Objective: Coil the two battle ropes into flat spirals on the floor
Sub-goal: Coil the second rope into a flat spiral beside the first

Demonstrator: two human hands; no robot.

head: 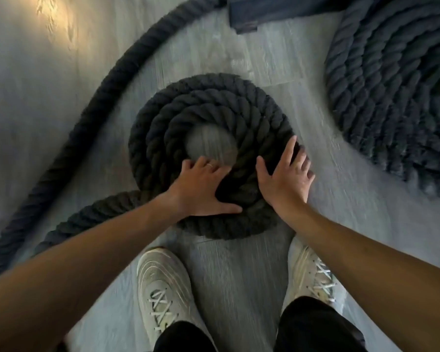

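Observation:
A thick dark battle rope lies in a small flat spiral (208, 107) of about three turns on the grey floor, with a bare round gap at its centre. Its loose tail (87, 102) leaves the coil at the lower left, loops round and runs up toward the top. My left hand (203, 189) presses flat on the near turns with the thumb spread. My right hand (287, 179) lies with straight fingers against the coil's right side. A second rope (391, 92) sits as a larger coil at the upper right, partly cut off by the frame.
My two pale sneakers (163, 285) stand just below the small coil on the grey plank floor (315, 123). A dark blue block or base (269, 11) sits at the top, between the two ropes. A patch of light falls on the floor at top left.

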